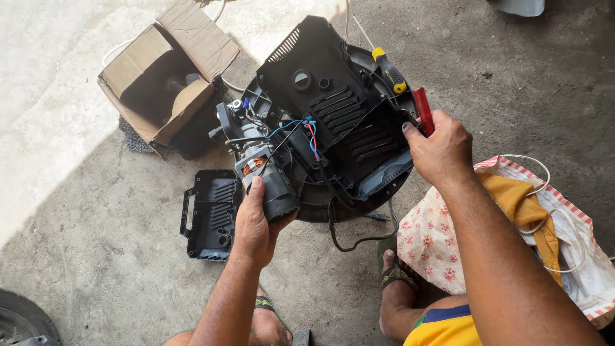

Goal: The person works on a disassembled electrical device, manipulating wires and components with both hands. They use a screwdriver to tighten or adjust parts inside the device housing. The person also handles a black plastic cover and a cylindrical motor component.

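1. Two bare hands work over an opened black machine housing (339, 109) lying on the concrete floor (115, 282).
2. Left hand (255, 225): fingers closed around the grey end of an electric motor (266, 176), thumb on top. Copper windings show at its middle; the motor lies at the left edge of the housing, tilted toward the person.
3. Right hand (439, 150): fingers wrapped tight on a red tool handle (422, 110) that sticks up out of the fist. The tool's working end is hidden behind the hand, at the right edge of the housing.
4. Red and blue wires (310, 136) run from the motor area across the housing's ribbed panel.
5. A black power cord (359, 238) loops out below the housing onto the floor.
6. A yellow-and-black screwdriver (389, 70) rests on the upper right part of the housing, apart from both hands.
7. A separate black cover plate (210, 214) lies flat on the floor, just left of the left hand.
8. An open cardboard box (168, 77) sits at upper left, near the motor.
9. A striped bag (564, 256) with yellow cloth and white cord lies at right; a floral cloth (430, 240) sits beside it.
10. Both sandalled feet are visible at the bottom edge.
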